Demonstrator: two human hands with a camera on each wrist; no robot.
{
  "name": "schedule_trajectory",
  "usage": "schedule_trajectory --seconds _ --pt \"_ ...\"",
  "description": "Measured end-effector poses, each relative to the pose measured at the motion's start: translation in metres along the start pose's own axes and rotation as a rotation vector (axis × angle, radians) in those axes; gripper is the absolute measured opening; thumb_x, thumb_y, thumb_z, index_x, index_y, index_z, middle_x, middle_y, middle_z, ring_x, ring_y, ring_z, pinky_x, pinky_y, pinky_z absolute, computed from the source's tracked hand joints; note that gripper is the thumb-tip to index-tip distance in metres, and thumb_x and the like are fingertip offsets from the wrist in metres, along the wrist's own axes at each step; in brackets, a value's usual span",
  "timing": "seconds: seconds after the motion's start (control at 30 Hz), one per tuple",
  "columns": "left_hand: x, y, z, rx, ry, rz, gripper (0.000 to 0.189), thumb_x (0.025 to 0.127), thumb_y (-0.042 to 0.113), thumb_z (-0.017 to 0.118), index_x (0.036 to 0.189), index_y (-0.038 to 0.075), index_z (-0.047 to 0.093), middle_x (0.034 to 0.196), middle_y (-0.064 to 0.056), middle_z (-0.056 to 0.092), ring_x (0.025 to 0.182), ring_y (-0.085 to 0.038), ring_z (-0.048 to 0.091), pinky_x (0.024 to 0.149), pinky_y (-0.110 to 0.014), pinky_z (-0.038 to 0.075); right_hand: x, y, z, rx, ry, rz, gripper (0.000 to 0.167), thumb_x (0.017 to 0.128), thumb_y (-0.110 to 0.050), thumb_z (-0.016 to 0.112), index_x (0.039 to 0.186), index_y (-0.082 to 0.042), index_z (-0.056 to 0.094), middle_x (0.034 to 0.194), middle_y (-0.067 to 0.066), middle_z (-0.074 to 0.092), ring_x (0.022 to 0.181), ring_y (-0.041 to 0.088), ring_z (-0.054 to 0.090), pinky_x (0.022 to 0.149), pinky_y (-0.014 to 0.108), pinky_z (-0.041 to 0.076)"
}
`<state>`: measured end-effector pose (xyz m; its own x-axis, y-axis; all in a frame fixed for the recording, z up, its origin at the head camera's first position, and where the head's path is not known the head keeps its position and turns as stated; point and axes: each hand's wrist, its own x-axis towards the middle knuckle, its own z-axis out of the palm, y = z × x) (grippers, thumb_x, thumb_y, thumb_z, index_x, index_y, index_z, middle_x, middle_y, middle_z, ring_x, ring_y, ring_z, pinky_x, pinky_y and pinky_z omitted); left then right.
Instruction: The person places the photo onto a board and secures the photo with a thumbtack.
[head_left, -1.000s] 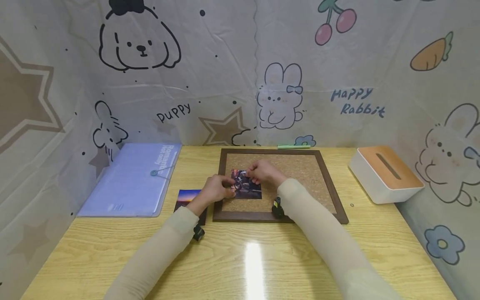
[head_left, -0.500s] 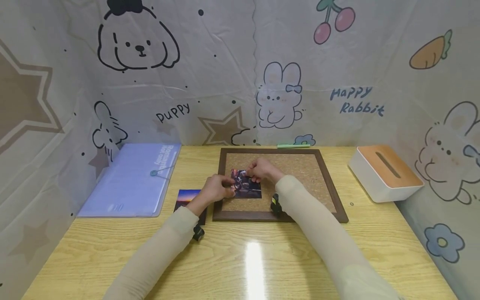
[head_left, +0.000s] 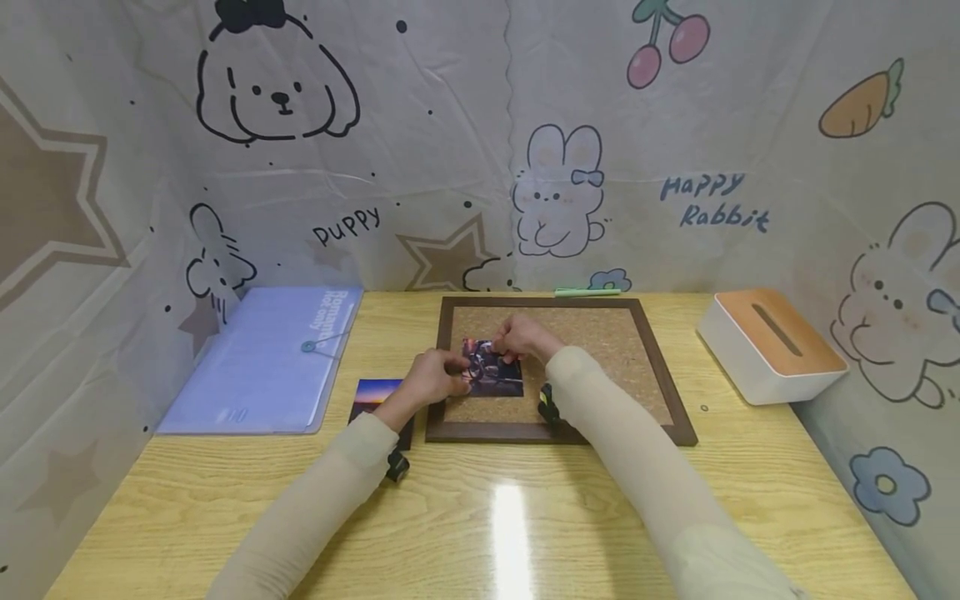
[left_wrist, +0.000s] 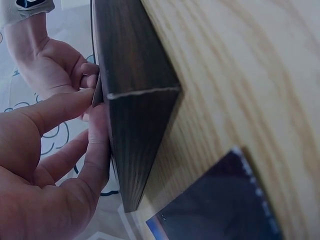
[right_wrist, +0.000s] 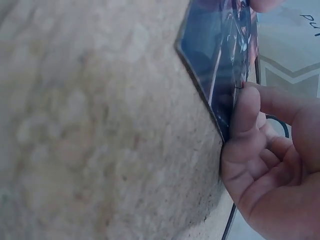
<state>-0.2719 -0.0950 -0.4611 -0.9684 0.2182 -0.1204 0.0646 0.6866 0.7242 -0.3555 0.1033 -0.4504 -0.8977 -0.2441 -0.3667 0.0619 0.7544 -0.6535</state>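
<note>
A dark photo (head_left: 500, 379) showing a motorcycle-like shape lies over the left part of a brown-framed corkboard (head_left: 592, 358). My left hand (head_left: 431, 380) pinches its left edge between thumb and fingers. In the left wrist view, that edge stands slightly off the board between the thumb (left_wrist: 75, 103) and index finger. My right hand (head_left: 528, 339) holds the photo's top edge near the upper right corner. The right wrist view has the thumb (right_wrist: 247, 111) on the photo's face, with the other fingers curled by the edge. Whether the photo's back touches the cork everywhere cannot be told.
A second photo (head_left: 377, 388) with a sunset sky lies left of the board, partly under my left forearm. A translucent blue folder (head_left: 255, 367) is farther left. A white box with an orange top (head_left: 780, 337) stands right, a green pen (head_left: 587, 293) behind the board, a tiny ring (head_left: 703, 408) beside it.
The right forearm and wrist have shifted slightly left and up. Both hands keep their hold on the photo, which stays in place.
</note>
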Motion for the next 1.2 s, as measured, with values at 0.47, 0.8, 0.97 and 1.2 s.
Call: schedule_trajectory --seconds 0.47,0.8,0.97,1.2 --pt "0.0 0.004 0.001 0.052 0.004 0.011 0.043 0.081 0.011 0.08 0.123 0.007 0.071 0.129 -0.014 0.068 0.121 -0.031 0.061 0.104 -0.043 0.049 0.002 0.006 -0.001 0.025 0.0 -0.011 0.011 0.095 -0.017 0.065 0.088 -0.008 0.067 0.071 0.0 0.062 0.062 0.011 0.061 0.054 0.022 0.042" --pt "-0.002 0.007 -0.001 0.07 0.006 0.012 0.046 0.08 0.011 0.082 0.125 0.005 0.07 0.126 -0.014 0.069 0.119 -0.031 0.061 0.105 -0.043 0.049 -0.016 0.018 -0.016 0.029 -0.01 -0.098 0.02 0.098 -0.015 0.057 0.11 -0.003 0.067 0.091 0.007 0.066 0.07 0.013 0.063 0.059 0.022 0.047" --pt "-0.004 0.004 -0.002 0.022 -0.002 0.012 0.047 0.081 0.009 0.08 0.126 0.004 0.068 0.123 -0.013 0.07 0.114 -0.028 0.064 0.097 -0.039 0.054 -0.028 0.029 -0.027 0.049 -0.01 -0.137 0.02 0.098 -0.015 0.058 0.11 -0.002 0.067 0.091 0.009 0.068 0.076 0.018 0.063 0.067 0.027 0.051" --pt "-0.011 -0.003 -0.014 -0.137 -0.033 -0.004 0.043 0.086 0.009 0.074 0.128 0.005 0.067 0.117 -0.014 0.069 0.102 -0.025 0.066 0.08 -0.034 0.059 -0.045 0.045 -0.041 0.039 -0.002 -0.177 0.024 0.098 -0.012 0.054 0.117 -0.002 0.065 0.096 0.01 0.066 0.085 0.022 0.061 0.076 0.033 0.053"
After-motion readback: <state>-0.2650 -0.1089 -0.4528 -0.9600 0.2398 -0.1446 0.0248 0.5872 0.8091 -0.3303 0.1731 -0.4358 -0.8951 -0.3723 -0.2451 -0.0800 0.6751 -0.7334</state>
